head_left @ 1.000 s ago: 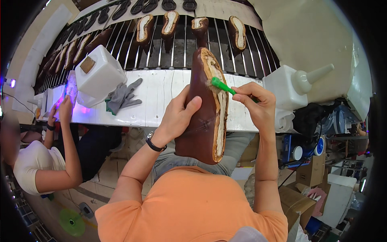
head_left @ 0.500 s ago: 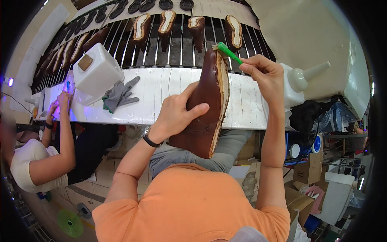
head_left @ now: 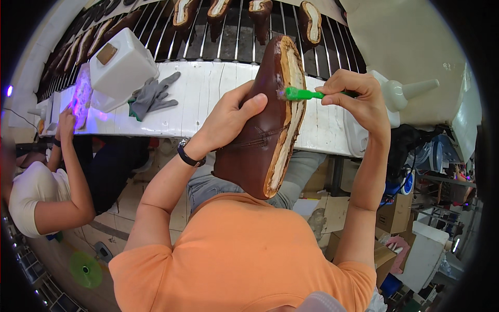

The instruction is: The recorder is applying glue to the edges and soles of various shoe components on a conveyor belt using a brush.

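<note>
A dark brown leather boot upper (head_left: pixel 254 130) stands tilted over my lap, toe up, its unsoled cream underside turned to the right. My left hand (head_left: pixel 228 117) wraps round its side, thumb lying on the leather. Between the thumb and fingers of my right hand (head_left: pixel 358 96) is a small green brush (head_left: pixel 304 93). The bristles touch the left edge of the underside, below the toe. A grey glove (head_left: pixel 156 96) lies on the white bench ledge to the left.
Several similar uppers (head_left: pixel 312 23) rest on the metal roller rack (head_left: pixel 236 39) beyond the ledge. White plastic containers stand at left (head_left: pixel 122 67) and at right, the right one with a spout (head_left: pixel 416 89). A co-worker (head_left: pixel 47 192) works at the far left.
The green brush has moved down from the toe tip along the edge of the underside. The boot upper has turned slightly, showing more underside. The whole view has shifted a little.
</note>
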Demonstrator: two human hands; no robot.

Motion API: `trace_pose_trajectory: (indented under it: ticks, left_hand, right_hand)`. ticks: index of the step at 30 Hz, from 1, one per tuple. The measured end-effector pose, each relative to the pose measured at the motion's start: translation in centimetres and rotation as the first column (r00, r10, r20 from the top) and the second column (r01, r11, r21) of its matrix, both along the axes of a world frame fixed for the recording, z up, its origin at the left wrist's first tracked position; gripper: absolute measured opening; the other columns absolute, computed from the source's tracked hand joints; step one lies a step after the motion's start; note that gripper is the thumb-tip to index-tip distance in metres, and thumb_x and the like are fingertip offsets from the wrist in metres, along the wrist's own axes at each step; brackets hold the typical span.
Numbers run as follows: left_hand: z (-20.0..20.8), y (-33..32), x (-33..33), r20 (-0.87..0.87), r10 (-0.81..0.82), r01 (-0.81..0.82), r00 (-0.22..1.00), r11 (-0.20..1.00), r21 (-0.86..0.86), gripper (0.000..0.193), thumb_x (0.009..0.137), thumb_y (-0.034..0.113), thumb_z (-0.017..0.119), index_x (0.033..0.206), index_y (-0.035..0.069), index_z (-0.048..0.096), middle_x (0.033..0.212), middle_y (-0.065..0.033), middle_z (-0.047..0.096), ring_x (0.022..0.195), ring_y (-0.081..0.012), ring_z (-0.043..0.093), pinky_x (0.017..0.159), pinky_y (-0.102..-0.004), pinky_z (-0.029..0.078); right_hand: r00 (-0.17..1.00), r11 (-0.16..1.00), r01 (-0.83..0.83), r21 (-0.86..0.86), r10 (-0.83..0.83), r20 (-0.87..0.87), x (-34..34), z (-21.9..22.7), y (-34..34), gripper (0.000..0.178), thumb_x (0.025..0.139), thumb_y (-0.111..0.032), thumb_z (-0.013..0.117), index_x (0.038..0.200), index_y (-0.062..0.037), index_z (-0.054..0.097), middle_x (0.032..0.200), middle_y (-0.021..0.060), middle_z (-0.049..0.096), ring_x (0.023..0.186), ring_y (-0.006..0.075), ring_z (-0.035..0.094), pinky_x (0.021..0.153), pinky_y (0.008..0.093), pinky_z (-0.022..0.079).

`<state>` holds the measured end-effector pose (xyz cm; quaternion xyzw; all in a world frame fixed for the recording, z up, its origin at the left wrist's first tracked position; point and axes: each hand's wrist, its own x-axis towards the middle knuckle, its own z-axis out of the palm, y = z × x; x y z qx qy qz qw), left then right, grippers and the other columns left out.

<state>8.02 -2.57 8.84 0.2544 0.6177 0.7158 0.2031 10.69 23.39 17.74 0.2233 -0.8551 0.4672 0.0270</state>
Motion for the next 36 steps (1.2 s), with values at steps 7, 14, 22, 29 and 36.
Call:
trace_pose_trajectory:
  ticks: [7, 14, 22, 29, 36]
  left_hand:
    - [-0.5, 0.1, -0.2, 0.102, 0.037, -0.042, 0.994, 0.998, 0.053, 0.048, 0.099, 0.037, 0.05, 0.126, -0.003, 0.052, 0.109, -0.0046, 0.061, 0.096, -0.0079, 0.054, 0.086, -0.0237, 0.044]
    - [-1.4, 0.1, -0.9, 0.053, 0.145, -0.148, 0.988, 0.988, 0.052, 0.049, 0.099, 0.04, 0.049, 0.123, -0.003, 0.054, 0.105, -0.0041, 0.063, 0.093, -0.0079, 0.056, 0.084, -0.0236, 0.045]
    - [-1.7, 0.6, -1.2, 0.101, 0.147, -0.157, 0.984, 0.983, 0.099, 0.05, 0.099, 0.041, 0.048, 0.12, -0.004, 0.056, 0.101, -0.0037, 0.063, 0.09, -0.0072, 0.055, 0.082, -0.0231, 0.045]
    - [-2.1, 0.4, -1.9, 0.063, 0.178, -0.179, 0.982, 0.984, 0.02, 0.051, 0.099, 0.043, 0.047, 0.117, -0.004, 0.057, 0.1, -0.0034, 0.063, 0.088, -0.0069, 0.055, 0.081, -0.023, 0.045]
    - [-2.6, 0.9, -2.2, 0.141, 0.143, -0.153, 0.98, 0.986, 0.062, 0.052, 0.098, 0.044, 0.047, 0.115, -0.004, 0.058, 0.101, -0.0037, 0.063, 0.09, -0.0079, 0.056, 0.083, -0.0233, 0.045]
  right_hand:
    - [0.995, 0.999, -0.026, 0.039, 0.022, 0.095, 1.7, -1.5, -0.6, 0.011, 0.071, 0.003, 0.075, 0.078, 0.0042, 0.067, 0.073, 0.0077, 0.065, 0.073, 0.0154, 0.066, 0.067, 0.0265, 0.051]
    - [0.96, 0.986, -0.161, -0.042, 0.167, 0.227, 5.1, -2.7, -2.1, 0.009, 0.072, 0.003, 0.074, 0.079, 0.0033, 0.068, 0.075, 0.0093, 0.067, 0.074, 0.0165, 0.067, 0.067, 0.0273, 0.051]
    - [0.958, 0.966, 0.258, -0.032, -0.252, 0.135, 3.3, -3.6, -1.5, 0.005, 0.077, 0.002, 0.071, 0.081, 0.0021, 0.07, 0.078, 0.005, 0.069, 0.073, 0.0104, 0.064, 0.064, 0.0258, 0.048]
    - [0.965, 0.994, -0.112, -0.006, 0.11, 0.239, 5.4, -2.5, -2.3, 0.014, 0.072, 0.003, 0.072, 0.085, 0.0004, 0.072, 0.076, 0.0068, 0.068, 0.071, 0.0127, 0.065, 0.062, 0.0274, 0.048]
    - [0.975, 0.987, 0.158, -0.019, -0.153, 0.158, 3.4, -3.4, -1.8, 0.007, 0.076, -0.002, 0.074, 0.081, 0.0015, 0.07, 0.072, 0.0037, 0.067, 0.066, 0.007, 0.056, 0.058, 0.0219, 0.041]
